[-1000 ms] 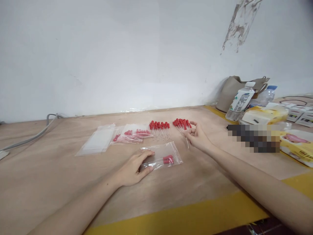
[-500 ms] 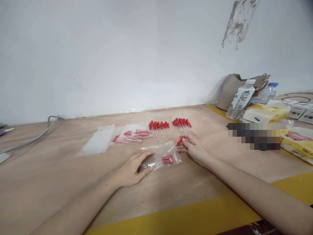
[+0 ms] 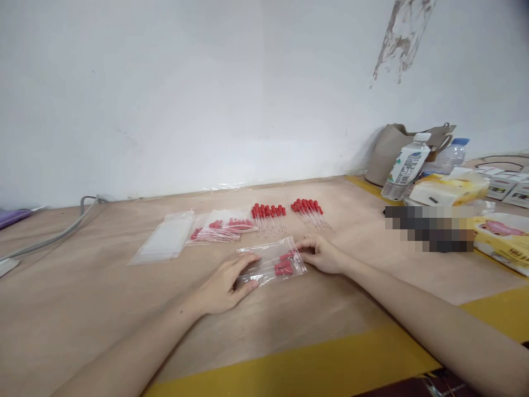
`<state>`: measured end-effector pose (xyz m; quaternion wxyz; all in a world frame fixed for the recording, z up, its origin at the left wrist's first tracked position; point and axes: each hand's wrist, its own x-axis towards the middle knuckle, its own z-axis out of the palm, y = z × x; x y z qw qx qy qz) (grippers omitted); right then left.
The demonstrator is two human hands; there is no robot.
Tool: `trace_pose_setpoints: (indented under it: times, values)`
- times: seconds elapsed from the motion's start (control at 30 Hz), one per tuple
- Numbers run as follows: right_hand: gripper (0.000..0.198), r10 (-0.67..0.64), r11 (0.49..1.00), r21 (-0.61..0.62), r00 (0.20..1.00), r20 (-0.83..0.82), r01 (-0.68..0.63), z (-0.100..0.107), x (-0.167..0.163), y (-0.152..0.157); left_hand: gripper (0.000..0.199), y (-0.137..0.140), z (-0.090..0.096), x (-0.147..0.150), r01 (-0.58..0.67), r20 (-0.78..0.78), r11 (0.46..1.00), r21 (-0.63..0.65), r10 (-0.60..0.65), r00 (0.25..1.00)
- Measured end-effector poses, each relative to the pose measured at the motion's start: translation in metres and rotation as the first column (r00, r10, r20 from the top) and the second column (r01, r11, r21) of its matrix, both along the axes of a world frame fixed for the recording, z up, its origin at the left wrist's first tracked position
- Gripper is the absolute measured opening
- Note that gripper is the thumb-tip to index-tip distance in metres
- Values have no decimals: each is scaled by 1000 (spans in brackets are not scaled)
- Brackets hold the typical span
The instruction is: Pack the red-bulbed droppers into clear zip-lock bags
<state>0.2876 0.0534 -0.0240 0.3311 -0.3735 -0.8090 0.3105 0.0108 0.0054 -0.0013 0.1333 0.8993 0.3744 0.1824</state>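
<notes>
A clear zip bag lies flat on the brown table with red rubber-bulbed droppers inside it. My left hand rests over its left end, thumb and fingers spread apart on the plastic. At the right end, where the bag's mouth is, my right hand has its fingers drawn together. One dropper's red bulb shows through the plastic just beside those fingertips; whether they grip the bulb or the bag's edge is hidden. Behind the bag, more droppers lie in a left group and a right group.
Flat clear bags lie to the left, next to filled bags with red bulbs. A grey cable runs along the far left. On the right stand a bottle, a beige bag and a tissue pack. Yellow tape edges the table.
The dropper in my right hand has moved left into the bag, its bulb now behind the plastic. My right hand has shifted slightly; my left hand stays put.
</notes>
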Motion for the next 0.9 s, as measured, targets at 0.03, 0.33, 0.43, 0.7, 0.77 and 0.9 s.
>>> trace_pose_setpoints:
  times: [0.03, 0.33, 0.43, 0.7, 0.77, 0.9]
  values:
    - [20, -17, 1000, 2, 1000, -6, 17, -3, -4, 1, 44, 0, 0, 0, 1, 2, 1000, -1, -1, 1000]
    - [18, -161, 975, 172, 979, 128, 138, -2, -11, -1, 37, 1, 0, 1, 39, 34, 999, 5, -39, 999]
    - [14, -418, 893, 255, 891, 175, 369, 9, -1, 7, 29, 1, 0, 1, 48, 60, 999, -15, -47, 997]
    - [19, -795, 606, 381, 517, 317, 699, 26, 9, 71, 15, -2, 5, 3, 24, 79, 997, -68, -19, 997]
    - [21, -810, 580, 378, 461, 362, 722, 27, 2, 82, 14, -2, 5, 4, 27, 84, 997, -68, -22, 996]
    - [21, -810, 550, 329, 393, 435, 768, 26, -12, 94, 13, -3, 6, 4, 39, 92, 997, -66, -32, 995]
